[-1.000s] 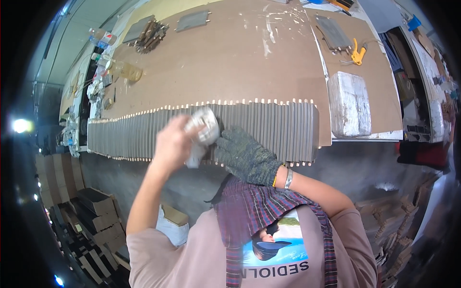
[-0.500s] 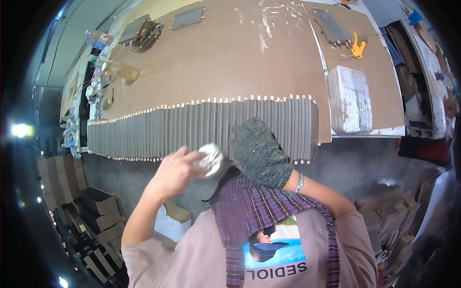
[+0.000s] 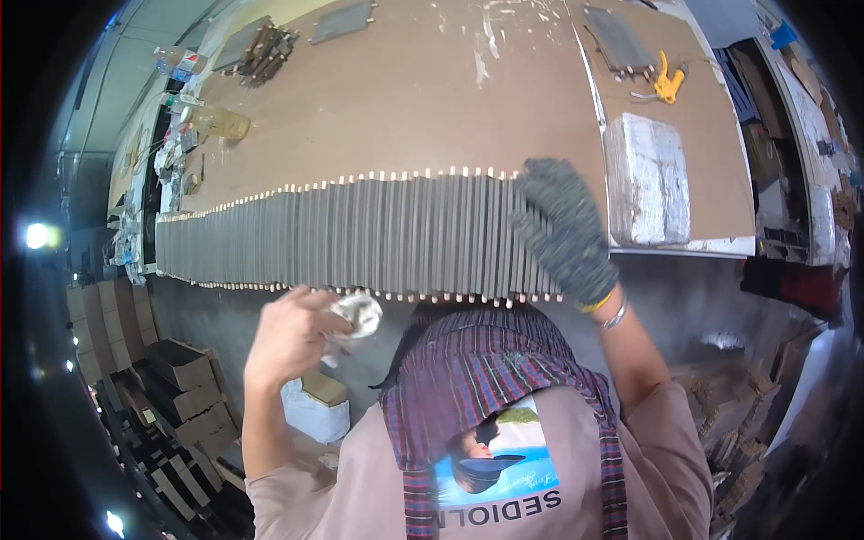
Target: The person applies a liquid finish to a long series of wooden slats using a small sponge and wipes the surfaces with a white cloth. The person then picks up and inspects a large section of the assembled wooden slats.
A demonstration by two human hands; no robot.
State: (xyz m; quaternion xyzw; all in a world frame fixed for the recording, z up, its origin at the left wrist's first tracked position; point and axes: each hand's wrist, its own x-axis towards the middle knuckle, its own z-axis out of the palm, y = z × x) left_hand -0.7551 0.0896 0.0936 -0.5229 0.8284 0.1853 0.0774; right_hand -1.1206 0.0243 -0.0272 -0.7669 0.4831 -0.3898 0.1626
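Note:
A long row of narrow grey slats (image 3: 360, 234) lies side by side along the table's near edge, with pale peg-like tips showing at both ends. My bare left hand (image 3: 292, 328) is closed on a crumpled white rag (image 3: 358, 315), just off the near side of the row. At the row's right end my right hand (image 3: 567, 238), in a dark knitted glove with a yellow cuff, rests on the slats. Its fingers stretch left and lie somewhat apart, covering the last slats.
A plastic-wrapped block (image 3: 650, 180) stands right of the row, below a yellow air blow gun (image 3: 668, 79). Bottles (image 3: 216, 122) stand at the left. A pile of dark sticks (image 3: 265, 52) and flat grey panels (image 3: 344, 20) lie farther back. Stacked boards (image 3: 184, 373) stand on the floor.
My gloved right hand has moved right and away from me, from the row's middle to its right end. My left hand has drawn slightly left with the rag.

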